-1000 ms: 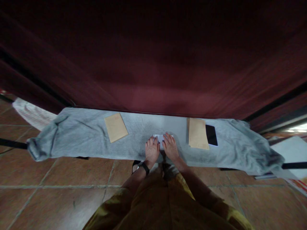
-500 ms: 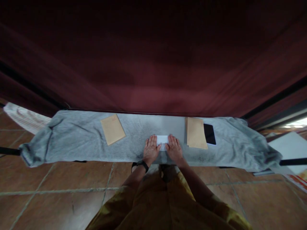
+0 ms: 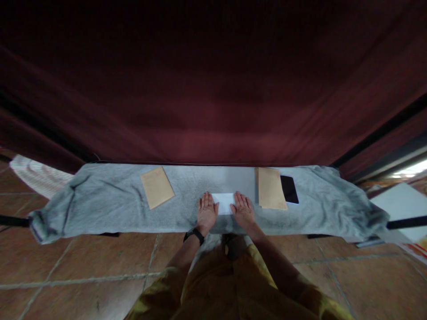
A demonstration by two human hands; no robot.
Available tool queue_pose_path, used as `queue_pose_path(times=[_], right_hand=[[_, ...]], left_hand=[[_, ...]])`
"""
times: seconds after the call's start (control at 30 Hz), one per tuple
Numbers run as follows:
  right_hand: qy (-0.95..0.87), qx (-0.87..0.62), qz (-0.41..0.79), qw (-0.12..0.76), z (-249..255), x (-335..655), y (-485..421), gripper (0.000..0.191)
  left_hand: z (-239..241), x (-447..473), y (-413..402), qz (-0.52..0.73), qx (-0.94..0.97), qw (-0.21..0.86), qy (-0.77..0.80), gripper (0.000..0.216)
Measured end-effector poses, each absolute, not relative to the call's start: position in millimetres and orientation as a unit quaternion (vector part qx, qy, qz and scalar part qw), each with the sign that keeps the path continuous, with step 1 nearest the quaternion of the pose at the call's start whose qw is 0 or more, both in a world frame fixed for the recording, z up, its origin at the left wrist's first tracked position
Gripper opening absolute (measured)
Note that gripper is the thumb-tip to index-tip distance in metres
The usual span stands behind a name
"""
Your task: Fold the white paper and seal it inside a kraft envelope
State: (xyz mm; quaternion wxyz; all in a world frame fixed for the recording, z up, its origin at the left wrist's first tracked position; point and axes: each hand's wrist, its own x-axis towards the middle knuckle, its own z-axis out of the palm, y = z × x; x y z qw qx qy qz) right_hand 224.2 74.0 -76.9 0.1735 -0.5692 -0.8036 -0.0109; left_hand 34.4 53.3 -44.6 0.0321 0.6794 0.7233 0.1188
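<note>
A folded white sheet of paper (image 3: 224,204) lies flat on the grey cloth (image 3: 110,202) in front of me. My left hand (image 3: 207,211) rests palm down at its left edge, fingers stretched forward and thumb on or against the paper. At the right edge my right hand (image 3: 243,210) lies the same way, fingers extended, covering a little of the paper's side. Both hands are open, pressing flat rather than gripping. To the right of my right hand sits a stack of brown envelopes (image 3: 271,189).
One brown envelope (image 3: 157,187) lies at an angle on the left. A dark-screened phone (image 3: 289,189) touches or nearly touches the envelope stack. Behind the cloth-covered surface hangs a dark red curtain (image 3: 213,133). Tiled floor (image 3: 110,255) shows below the front edge.
My hands have slid apart, the left one outward to the left, so more of the white paper shows between them. The whole view has shifted slightly.
</note>
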Motion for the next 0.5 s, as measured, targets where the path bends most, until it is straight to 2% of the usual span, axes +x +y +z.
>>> queue_pose_path(times=[0.13,0.23,0.4,0.5], right_hand=[[-0.804,-0.568,-0.006,0.177,-75,224,74,0.056],[-0.804,-0.566,0.004,0.183,-72,227,74,0.054],[-0.797,-0.560,0.024,0.224,-66,223,55,0.053],[-0.815,-0.526,0.048,0.239,-56,204,29,0.059]], left_hand=[[-25,40,72,0.096,0.730,0.086,0.671,0.054],[-10,45,84,0.105,0.699,0.155,0.690,0.051],[4,36,94,0.150,0.633,0.228,0.724,0.027],[6,28,97,0.188,0.583,0.283,0.738,0.019]])
